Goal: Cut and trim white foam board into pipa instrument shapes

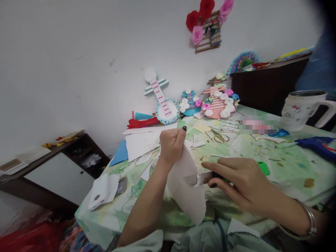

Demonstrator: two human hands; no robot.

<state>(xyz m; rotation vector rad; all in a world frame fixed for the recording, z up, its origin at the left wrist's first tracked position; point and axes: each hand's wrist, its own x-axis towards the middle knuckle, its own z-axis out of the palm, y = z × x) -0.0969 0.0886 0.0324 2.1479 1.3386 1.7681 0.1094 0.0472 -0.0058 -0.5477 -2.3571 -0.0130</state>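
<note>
A white rounded board piece (185,199), tilted up off the table, is gripped at its upper edge by my left hand (172,147), its fingers closed. My right hand (243,183) is closed round the dark handle of a knife (204,178), index finger stretched along it. The flat blade lies against the right edge of the board, where a small curl of white shaving (198,181) hangs. Most of the knife handle is hidden by my fingers. Past the board lie gold-handled scissors (220,136).
A large mug (301,110) and a blue glue gun (319,145) stand at the right. White devices (101,192) rest at the table's left corner. Decorated craft instruments (165,101) lean on the wall. White sheets (141,145), several pens and a green object (264,168) lie about.
</note>
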